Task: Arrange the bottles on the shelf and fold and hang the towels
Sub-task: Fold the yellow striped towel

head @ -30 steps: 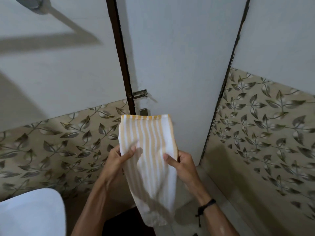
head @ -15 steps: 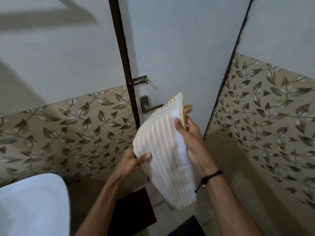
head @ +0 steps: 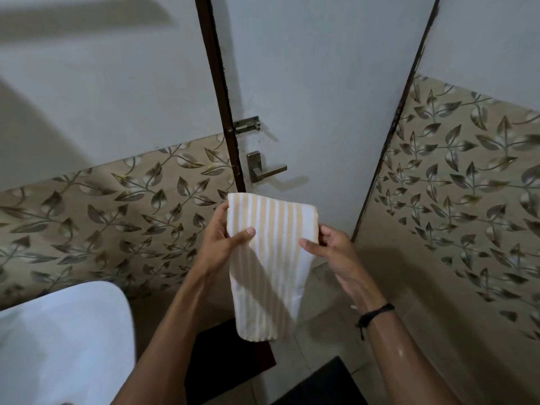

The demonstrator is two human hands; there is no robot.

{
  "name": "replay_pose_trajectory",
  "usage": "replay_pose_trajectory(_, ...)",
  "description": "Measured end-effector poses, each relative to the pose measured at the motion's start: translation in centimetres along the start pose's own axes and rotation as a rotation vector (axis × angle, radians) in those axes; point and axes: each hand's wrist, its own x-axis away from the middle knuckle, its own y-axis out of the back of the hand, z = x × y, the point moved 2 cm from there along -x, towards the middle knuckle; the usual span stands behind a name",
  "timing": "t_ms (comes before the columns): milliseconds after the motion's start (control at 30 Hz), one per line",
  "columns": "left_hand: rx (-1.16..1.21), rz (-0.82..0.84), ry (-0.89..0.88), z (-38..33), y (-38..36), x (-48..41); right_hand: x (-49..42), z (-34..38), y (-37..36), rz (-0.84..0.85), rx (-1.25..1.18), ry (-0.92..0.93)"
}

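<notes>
Both grips clamp the towel (head: pixel 270 258): left hand (head: pixel 217 244) high, right hand (head: pixel 330 249) lower; keep edges aligned (stripes help) when folding.

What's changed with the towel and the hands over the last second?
Half a second ago the towel was turned edge-on, the right hand lifting its top corner by the door handle. Now it faces flat again, hanging lower in front of the door, the left hand at its upper left edge and the right hand at its right edge. Both hands have kept hold throughout; it stays folded into a narrow strip.
</notes>
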Motion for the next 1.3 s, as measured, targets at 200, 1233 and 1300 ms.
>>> replay_pose_trajectory(200, 0.048, 0.021, 0.199, 1.5, 1.3, 1.4, -0.5, -1.8, -2.7, -0.243, -0.426, -0.067)
replay_pose_trajectory(1233, -0.411, -0.162, -0.191, -3.0, 2.2, 1.1, -0.6, 3.4, -1.0, -0.206, -0.312, 0.168)
replay_pose_trajectory(1300, -0.418, -0.078, -0.189, -4.0, 2.3, 0.9, -0.6, 4.1, -0.9, -0.184, -0.28, 0.213)
